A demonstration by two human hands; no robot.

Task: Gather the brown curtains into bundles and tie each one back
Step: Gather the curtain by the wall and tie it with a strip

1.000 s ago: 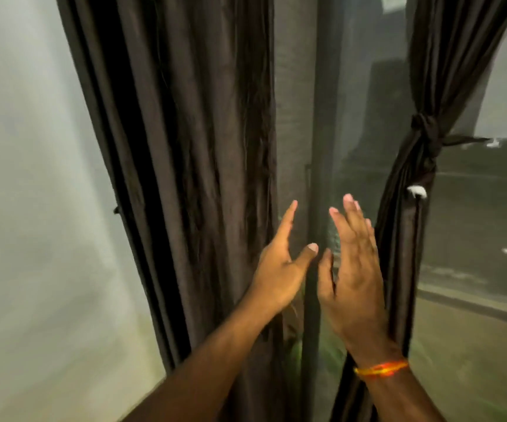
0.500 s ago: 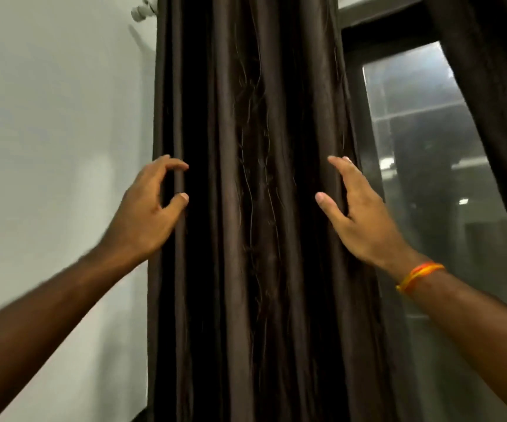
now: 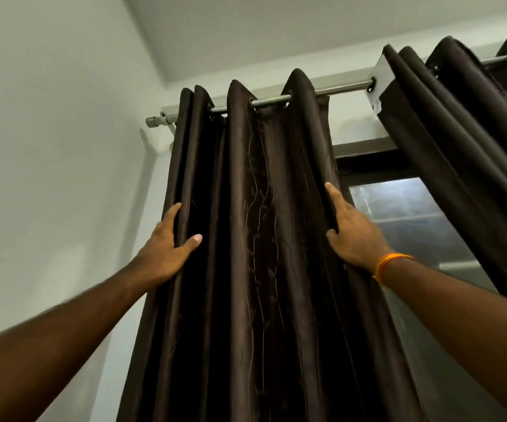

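Two hands: both are raised to the left curtain (image 3: 264, 239), one at each of its outer edges, at about the same height below the rod (image 3: 331, 92).
Left hand (image 3: 167, 251): it clasps the curtain's left edge, fingers (image 3: 170, 217) behind the outermost fold on the wall side and thumb pressed on the front, so the grip is closed on the cloth.
Right hand (image 3: 352, 236): it wraps the curtain's right edge, fingers tucked behind the hem and the thumb low on the front, clamped on that fold; an orange thread band (image 3: 387, 266) circles the wrist.
Left curtain: dark brown, hanging full length from eyelets on the rod in deep vertical folds, with a thin embroidered vine line running down the middle fold; it is loose and untied between the hands.
Second curtain (image 3: 465, 166): the same brown cloth, at the upper right on the same rod, slanting down and out of frame to the right; well apart from both hands.
Open room, left: bare pale wall (image 3: 57, 178) runs right up to the curtain's left edge, the rod's end cap (image 3: 151, 120) projecting just past the first fold.
Open room, right: between the two curtains the dark window frame and glass (image 3: 398, 214) are exposed; the bare stretch of rod above this gap separates the two sets of eyelets.
Above: plain ceiling (image 3: 276, 25) meets the wall just over the rod.
Writing: none can be read; a pale patch (image 3: 380, 83) at the second curtain's top corner is blank from here.
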